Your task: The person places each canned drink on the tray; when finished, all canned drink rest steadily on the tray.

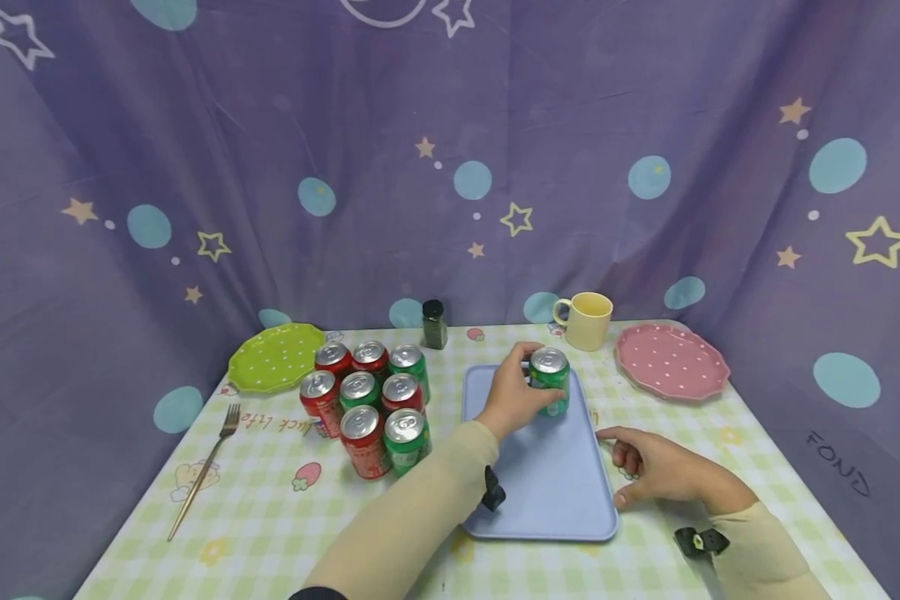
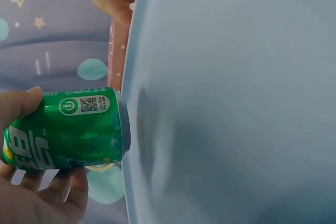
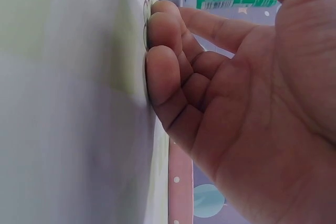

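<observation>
A green soda can (image 1: 550,382) stands upright at the far end of the light blue tray (image 1: 547,492). My left hand (image 1: 513,396) grips it from the left, fingers and thumb curled round its side. In the left wrist view the green can (image 2: 68,129) has its base right at the tray (image 2: 236,103) surface. My right hand (image 1: 656,471) rests on the tablecloth just right of the tray's edge. Its fingers are loosely curled and hold nothing, and the right wrist view shows the knuckles of that hand (image 3: 236,103) against the cloth.
Left of the tray is a cluster of several red and green cans (image 1: 367,400). A green plate (image 1: 276,357) and a fork (image 1: 202,471) lie further left. At the back stand a dark spice jar (image 1: 434,324) and a yellow mug (image 1: 588,321). A pink plate (image 1: 671,360) sits at the back right.
</observation>
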Available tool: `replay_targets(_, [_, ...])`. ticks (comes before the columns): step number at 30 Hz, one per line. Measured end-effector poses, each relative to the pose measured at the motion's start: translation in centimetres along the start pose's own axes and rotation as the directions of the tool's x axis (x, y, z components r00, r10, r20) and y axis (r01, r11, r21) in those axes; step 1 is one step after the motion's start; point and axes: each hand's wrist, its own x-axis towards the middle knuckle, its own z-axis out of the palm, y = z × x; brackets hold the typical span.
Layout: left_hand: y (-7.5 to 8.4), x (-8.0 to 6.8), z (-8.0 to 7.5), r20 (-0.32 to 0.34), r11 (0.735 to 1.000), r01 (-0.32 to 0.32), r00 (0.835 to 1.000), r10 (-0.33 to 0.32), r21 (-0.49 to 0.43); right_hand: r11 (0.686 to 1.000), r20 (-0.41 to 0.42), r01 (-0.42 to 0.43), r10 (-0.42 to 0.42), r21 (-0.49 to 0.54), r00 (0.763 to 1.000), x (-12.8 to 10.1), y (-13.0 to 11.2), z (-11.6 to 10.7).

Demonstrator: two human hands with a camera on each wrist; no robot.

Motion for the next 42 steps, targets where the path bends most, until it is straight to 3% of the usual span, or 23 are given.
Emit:
replay_targets(9, [-0.2,1.2,1.2,-0.006,0.999,0.049,0.999,-0.049,0.005,1.000,0.001,-0.019,0.019,-0.008,1.000,0.1,0.0,0.1])
replay_targets(20, [0.2,2.1,2.1,-0.017,0.999,0.049,0.999,-0.048,0.020,0.999,-0.004,-0.032,0.032,-0.014,0.999,0.1,-0.1,0.0])
replay_targets(42, [0.2,2.4,3.2,-0.033,0.982,0.046,0.999,-0.041,0.185,0.999,-0.001,-0.038,0.038,0.006,0.999,0.2,-0.2,0.0])
